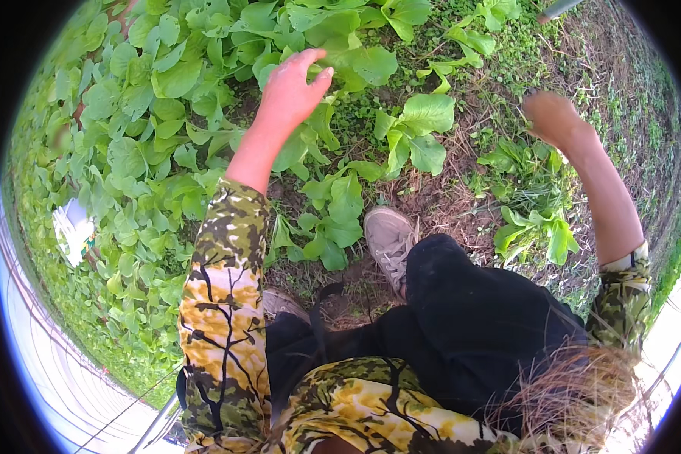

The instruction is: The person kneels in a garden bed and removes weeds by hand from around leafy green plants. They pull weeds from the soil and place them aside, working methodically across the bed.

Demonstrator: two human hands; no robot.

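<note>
My left hand (295, 85) reaches over broad-leaved green vegetable plants (369, 65), thumb and forefinger apart. Nothing shows between them; whether the fingertips touch a leaf is unclear. My right hand (551, 116) is out to the right, above weedy soil, with its fingers curled. A small dark bit shows at its fingertips, but I cannot make out whether it holds something. Just below that hand lies a loose heap of greens and grass (536, 170). Between the hands stands a single leafy plant (417, 130), and another leafy clump (337, 218) grows nearer my feet.
Dense leafy crop (130, 153) covers the left side, with a white object (74, 230) lying among it. My shoe (390, 241) rests on soil beside the plants. A pole end (559, 8) enters at top right. Dry, weedy ground (630, 96) stretches along the right.
</note>
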